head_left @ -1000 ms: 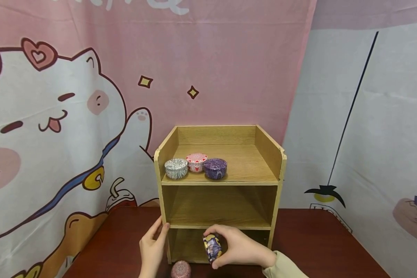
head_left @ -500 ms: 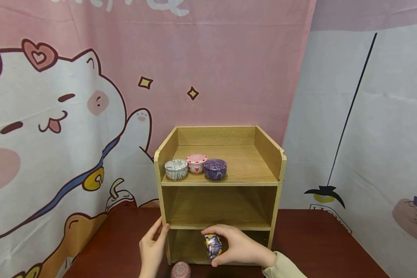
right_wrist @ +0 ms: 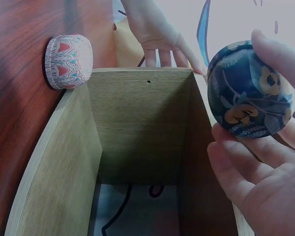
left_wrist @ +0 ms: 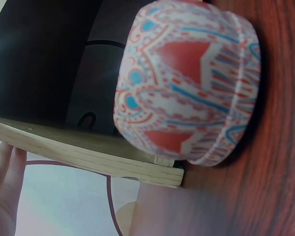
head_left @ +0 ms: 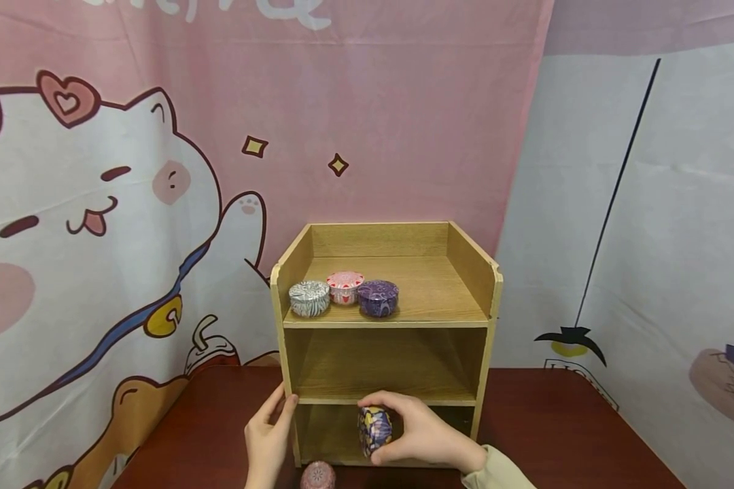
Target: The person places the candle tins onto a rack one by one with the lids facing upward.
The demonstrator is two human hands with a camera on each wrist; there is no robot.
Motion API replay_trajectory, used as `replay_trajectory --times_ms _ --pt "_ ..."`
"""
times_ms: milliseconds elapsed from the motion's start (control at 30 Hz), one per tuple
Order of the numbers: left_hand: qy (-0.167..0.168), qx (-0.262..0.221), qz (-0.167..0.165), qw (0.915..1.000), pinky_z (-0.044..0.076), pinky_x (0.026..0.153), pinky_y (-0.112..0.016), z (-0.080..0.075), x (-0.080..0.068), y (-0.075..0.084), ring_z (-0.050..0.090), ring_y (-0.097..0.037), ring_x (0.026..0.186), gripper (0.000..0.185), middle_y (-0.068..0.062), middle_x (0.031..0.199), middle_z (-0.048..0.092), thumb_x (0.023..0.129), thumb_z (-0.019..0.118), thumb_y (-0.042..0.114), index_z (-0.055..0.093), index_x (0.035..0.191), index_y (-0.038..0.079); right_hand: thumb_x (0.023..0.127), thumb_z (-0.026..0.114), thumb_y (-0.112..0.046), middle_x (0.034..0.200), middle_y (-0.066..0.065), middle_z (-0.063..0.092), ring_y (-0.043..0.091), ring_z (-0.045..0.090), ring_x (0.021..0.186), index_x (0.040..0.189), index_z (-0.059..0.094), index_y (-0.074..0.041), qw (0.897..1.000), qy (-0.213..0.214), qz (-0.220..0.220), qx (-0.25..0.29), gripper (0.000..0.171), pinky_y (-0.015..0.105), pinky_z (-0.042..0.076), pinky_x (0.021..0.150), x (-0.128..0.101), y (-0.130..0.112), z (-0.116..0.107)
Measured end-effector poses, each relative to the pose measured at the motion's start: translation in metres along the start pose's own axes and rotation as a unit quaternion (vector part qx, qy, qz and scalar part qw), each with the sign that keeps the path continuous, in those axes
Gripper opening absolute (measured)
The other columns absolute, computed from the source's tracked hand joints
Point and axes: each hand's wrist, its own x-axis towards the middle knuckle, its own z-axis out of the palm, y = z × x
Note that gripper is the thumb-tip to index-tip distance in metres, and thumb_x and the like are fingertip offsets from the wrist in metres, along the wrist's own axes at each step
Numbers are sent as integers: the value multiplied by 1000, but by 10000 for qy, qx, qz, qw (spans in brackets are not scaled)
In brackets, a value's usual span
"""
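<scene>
The dark blue floral tin (head_left: 374, 430) is sitting tipped on its side in the right hand (head_left: 417, 435), fingers curling over the top and thumb gripping underneath — it is hovering right at the mouth of the bottom compartment of the wooden shelf unit (head_left: 489, 299). The right wrist view is showing the tin (right_wrist: 250, 89) at about two o'clock, the compartment opening wide and bare beside it, its back open with a dark cable (right_wrist: 119, 210) trailing behind.

The left hand (head_left: 270, 435) is resting flat, fingers straight, against the unit's left front edge at nine o'clock from the tin, holding nothing. Just below, at about seven o'clock, a pink patterned tin (head_left: 318, 475) is standing on the dark red table (head_left: 563, 435), close to the shelf's bottom corner — the left wrist view is showing this tin (left_wrist: 187, 83) just beside the base board.

The middle compartment is gaping open above. Up at twelve o'clock, on the top tier, three tins are lining up along the left: a silver tin (head_left: 309, 298), a pink heart tin (head_left: 345, 286) and a purple tin (head_left: 378, 297), with bare board stretching to their right.
</scene>
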Motion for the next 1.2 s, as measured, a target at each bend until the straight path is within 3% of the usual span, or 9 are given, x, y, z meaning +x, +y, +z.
replay_trajectory --times_ms 333,467,700,900,1200 --pt "-121 67 -281 9995 49 64 -13 -2 0 5 63 0 78 35 -17 98 72 88 72 10 67 121 -1 78 84 -29 128 -3 58 16 58 108 135 55 -18 9998 105 109 158 65 33 51 87 0 0 0" --pt "-67 118 -224 9997 49 61 -16 1 1 -5 63 -2 74 34 -15 91 73 87 73 9 68 120 -1 77 84 -28 128 -1 59 16 58 109 134 56 -18 9997 227 15 95 64 33 49 90 2 0 1" --pt "-66 18 -312 9995 50 64 -16 4 5 -36 65 -3 79 37 -10 97 73 88 74 18 69 122 8 79 83 -23 127 6 60 16 59 106 134 56 -12 9987 425 -114 260 63 32 49 89 3 0 0" --pt "-42 109 -225 9997 50 62 -18 3 5 -40 66 -6 77 37 -9 93 73 87 75 23 70 121 9 78 84 -20 124 6 61 16 61 100 133 56 -7 9966 723 -95 386 63 31 51 83 2 -5 -2" --pt "-37 28 -203 9998 50 62 -16 4 5 -38 66 -5 77 37 -11 93 73 88 75 22 69 122 8 77 84 -18 126 7 60 17 61 101 133 56 -5 9931 1073 -60 473 64 33 50 86 1 -9 -6"
